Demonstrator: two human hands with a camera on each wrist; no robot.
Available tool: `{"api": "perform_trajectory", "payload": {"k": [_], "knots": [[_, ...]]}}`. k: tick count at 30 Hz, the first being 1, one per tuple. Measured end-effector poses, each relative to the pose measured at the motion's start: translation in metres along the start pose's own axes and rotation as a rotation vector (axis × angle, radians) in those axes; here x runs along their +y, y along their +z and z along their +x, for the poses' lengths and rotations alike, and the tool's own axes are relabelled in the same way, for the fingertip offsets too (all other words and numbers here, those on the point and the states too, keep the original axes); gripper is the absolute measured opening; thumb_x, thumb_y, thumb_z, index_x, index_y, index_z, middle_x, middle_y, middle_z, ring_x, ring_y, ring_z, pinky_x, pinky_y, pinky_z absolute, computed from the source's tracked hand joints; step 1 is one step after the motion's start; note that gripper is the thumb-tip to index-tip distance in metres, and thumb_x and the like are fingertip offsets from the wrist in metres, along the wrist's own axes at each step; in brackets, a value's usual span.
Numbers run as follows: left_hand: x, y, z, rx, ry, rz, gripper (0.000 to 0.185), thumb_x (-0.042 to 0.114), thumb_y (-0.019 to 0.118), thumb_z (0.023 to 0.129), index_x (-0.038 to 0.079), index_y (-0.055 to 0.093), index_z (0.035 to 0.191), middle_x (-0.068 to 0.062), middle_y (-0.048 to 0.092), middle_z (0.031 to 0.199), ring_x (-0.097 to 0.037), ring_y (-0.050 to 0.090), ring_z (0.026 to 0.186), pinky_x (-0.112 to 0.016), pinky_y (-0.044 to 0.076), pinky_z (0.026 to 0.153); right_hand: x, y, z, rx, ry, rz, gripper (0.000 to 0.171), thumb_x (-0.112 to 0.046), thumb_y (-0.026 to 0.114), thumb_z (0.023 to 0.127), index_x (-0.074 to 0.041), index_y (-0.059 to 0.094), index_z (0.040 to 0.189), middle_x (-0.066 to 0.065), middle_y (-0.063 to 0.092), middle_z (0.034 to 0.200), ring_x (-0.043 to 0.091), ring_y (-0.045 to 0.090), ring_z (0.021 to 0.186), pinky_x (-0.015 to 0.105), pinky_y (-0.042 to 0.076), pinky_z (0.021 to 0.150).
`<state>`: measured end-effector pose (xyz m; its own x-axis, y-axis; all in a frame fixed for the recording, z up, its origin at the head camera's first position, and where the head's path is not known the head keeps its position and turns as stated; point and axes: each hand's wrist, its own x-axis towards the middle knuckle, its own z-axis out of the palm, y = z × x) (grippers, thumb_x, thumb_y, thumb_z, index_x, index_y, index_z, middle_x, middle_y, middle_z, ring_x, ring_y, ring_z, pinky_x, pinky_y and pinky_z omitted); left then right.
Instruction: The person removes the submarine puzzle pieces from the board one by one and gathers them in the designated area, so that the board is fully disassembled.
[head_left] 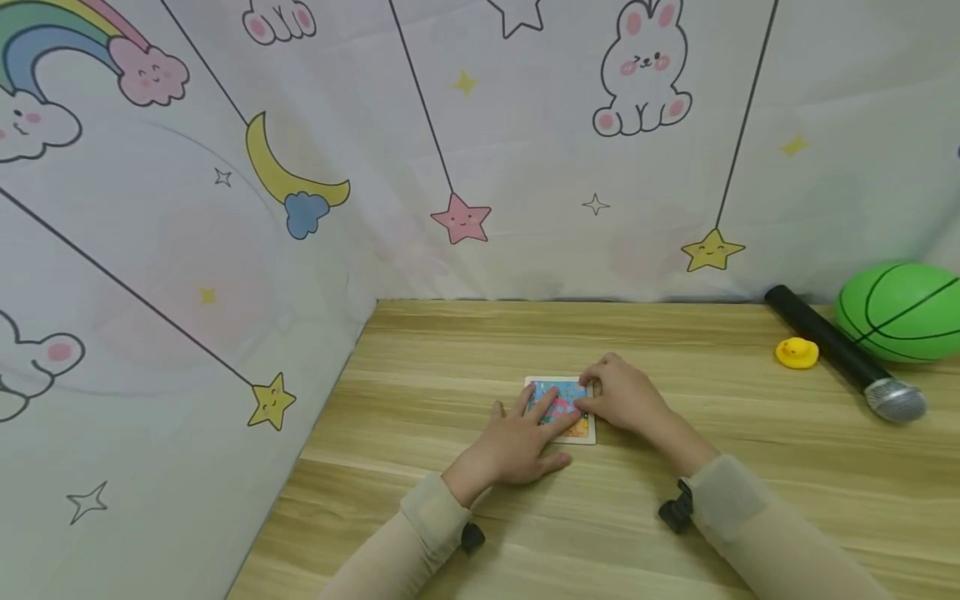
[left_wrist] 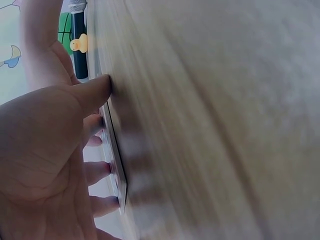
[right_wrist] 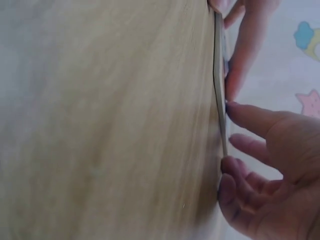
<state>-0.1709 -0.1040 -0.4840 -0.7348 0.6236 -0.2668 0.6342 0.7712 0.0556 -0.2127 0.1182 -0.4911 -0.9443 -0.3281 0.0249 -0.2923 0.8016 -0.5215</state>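
A small square picture board [head_left: 590,433], puzzle-like, with a pale border and a blue, pink and orange picture, lies flat on the wooden table. Spread across its picture, my left hand [head_left: 517,442] presses with the fingertips, and its thumb lies just off the near edge. My right hand [head_left: 626,396] grips the board's right side near the far corner, thumb on the top face and curled fingers at the edge. From the right wrist view, the board [right_wrist: 219,75] appears edge-on, with the right fingertips against its end. Much of the picture is hidden under the hands.
To the right on the table [head_left: 420,342] stand a yellow rubber duck [head_left: 797,353], a black microphone [head_left: 832,346] with a silver head, and a green ball [head_left: 900,312] with black lines. A printed cloth [head_left: 525,150] hangs behind and at the left.
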Motion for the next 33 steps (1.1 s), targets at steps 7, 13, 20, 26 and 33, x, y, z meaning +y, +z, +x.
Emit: {"api": "perform_trajectory", "payload": {"k": [7, 13, 20, 26, 33], "knots": [[0.001, -0.002, -0.001, -0.002, -0.003, 0.0, 0.066, 0.063, 0.042, 0.106, 0.043, 0.022, 0.165, -0.006, 0.009, 0.174, -0.042, 0.008, 0.157, -0.076, 0.032, 0.107, -0.001, -0.002, -0.001, 0.0, 0.005, 0.005, 0.035, -0.033, 0.084, 0.09, -0.009, 0.08, 0.114, 0.013, 0.065, 0.115, 0.03, 0.066, 0.097, 0.052, 0.056, 0.082], [0.0, -0.001, 0.0, -0.001, -0.001, -0.007, 0.066, 0.063, 0.042, 0.106, 0.042, 0.022, 0.165, -0.006, 0.009, 0.174, -0.042, 0.007, 0.157, -0.077, 0.031, 0.107, 0.003, -0.003, 0.002, -0.034, 0.001, 0.029, 0.037, -0.032, 0.085, 0.089, -0.007, 0.078, 0.115, 0.015, 0.065, 0.119, 0.035, 0.065, 0.108, 0.055, 0.054, 0.09], [0.0, 0.0, 0.001, -0.003, 0.006, -0.006, 0.067, 0.063, 0.042, 0.106, 0.042, 0.022, 0.166, -0.007, 0.009, 0.174, -0.043, 0.007, 0.157, -0.077, 0.031, 0.106, 0.008, -0.001, 0.007, -0.084, -0.016, 0.096, 0.031, -0.025, 0.083, 0.091, -0.003, 0.075, 0.111, 0.017, 0.063, 0.122, 0.036, 0.062, 0.112, 0.056, 0.052, 0.095], [0.0, -0.001, 0.001, 0.005, 0.008, -0.021, 0.067, 0.062, 0.043, 0.106, 0.041, 0.022, 0.166, -0.007, 0.009, 0.174, -0.043, 0.007, 0.157, -0.078, 0.031, 0.106, 0.009, 0.001, 0.007, -0.101, -0.019, 0.15, 0.011, -0.018, 0.08, 0.094, -0.009, 0.075, 0.097, 0.013, 0.061, 0.115, 0.024, 0.059, 0.094, 0.046, 0.054, 0.082], [0.0, -0.003, 0.0, 0.02, 0.01, -0.025, 0.065, 0.059, 0.045, 0.106, 0.04, 0.026, 0.165, -0.008, 0.012, 0.173, -0.043, 0.011, 0.156, -0.077, 0.031, 0.106, 0.01, 0.001, 0.006, -0.057, -0.031, 0.099, 0.03, -0.025, 0.083, 0.091, -0.008, 0.075, 0.114, 0.015, 0.062, 0.117, 0.028, 0.061, 0.1, 0.055, 0.053, 0.09]]}}
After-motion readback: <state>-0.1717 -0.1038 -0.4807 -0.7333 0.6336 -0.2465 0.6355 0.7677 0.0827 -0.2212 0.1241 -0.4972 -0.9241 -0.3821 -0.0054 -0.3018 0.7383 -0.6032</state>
